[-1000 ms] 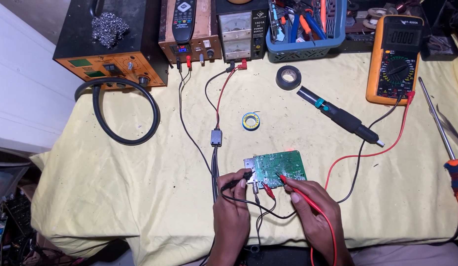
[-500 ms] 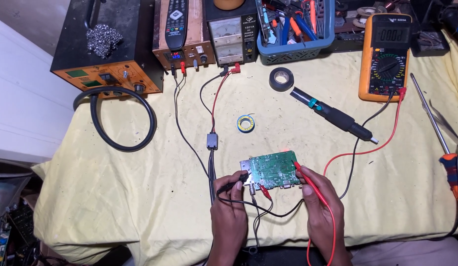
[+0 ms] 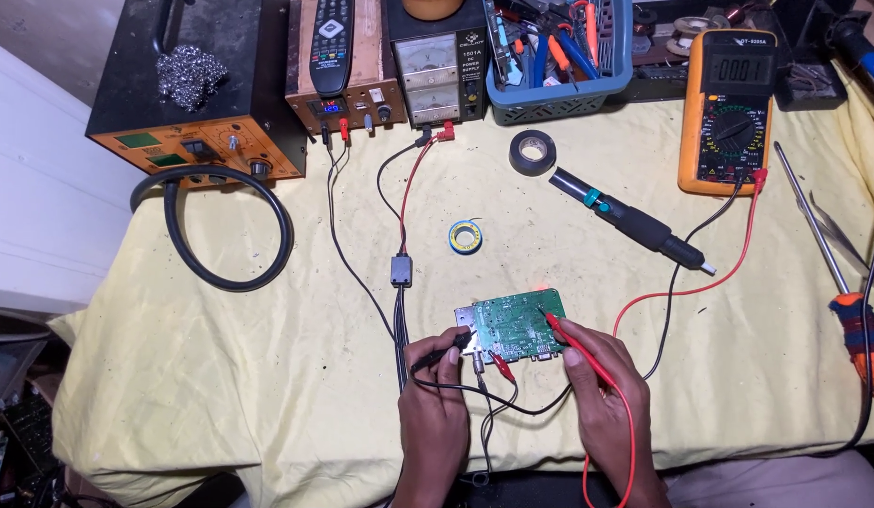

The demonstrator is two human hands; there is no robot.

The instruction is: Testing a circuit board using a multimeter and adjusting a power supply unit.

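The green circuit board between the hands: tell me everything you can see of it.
The green circuit board lies flat on the yellow cloth, small and rectangular, with small components on top and metal connectors along its near edge. The right hand sets a red probe on its right side; the left hand holds a black probe at its left edge.
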